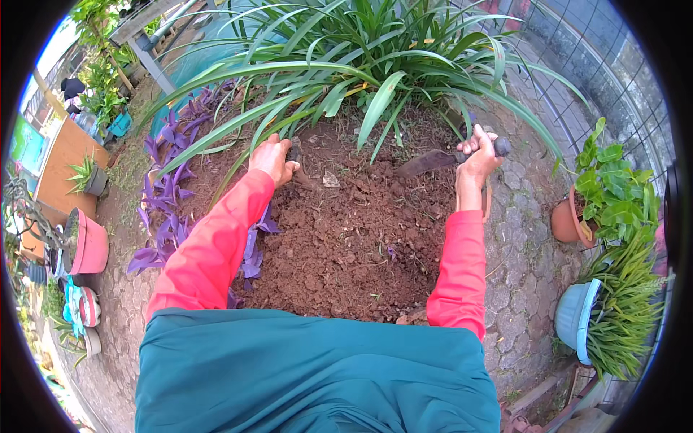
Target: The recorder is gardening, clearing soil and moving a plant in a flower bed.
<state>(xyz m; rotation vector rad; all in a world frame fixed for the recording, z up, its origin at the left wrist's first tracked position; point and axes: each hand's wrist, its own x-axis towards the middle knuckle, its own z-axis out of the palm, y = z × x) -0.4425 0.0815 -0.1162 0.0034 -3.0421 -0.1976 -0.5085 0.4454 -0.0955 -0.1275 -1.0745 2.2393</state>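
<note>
My right hand [479,151] is closed around the dark handle of a garden trowel [430,162]. The trowel's soil-stained blade points left and rests on or just above the loose brown soil [335,243]. At the far left part of the bed, my left hand [272,159] grips a dark, soil-stained object [294,151], partly hidden by the fingers; its kind is unclear. Just beyond both hands grows a large clump of strap-leaved plants [379,59], its long green leaves arching over the bed. A small pale stone [331,179] lies between the hands.
Purple-leaved plants [168,189] border the bed on the left. Hexagonal paving [514,260] runs along the right, with a terracotta pot [566,222] and a light-blue pot [576,314] beside a wire fence [612,70]. A pink pot [89,243] stands at left.
</note>
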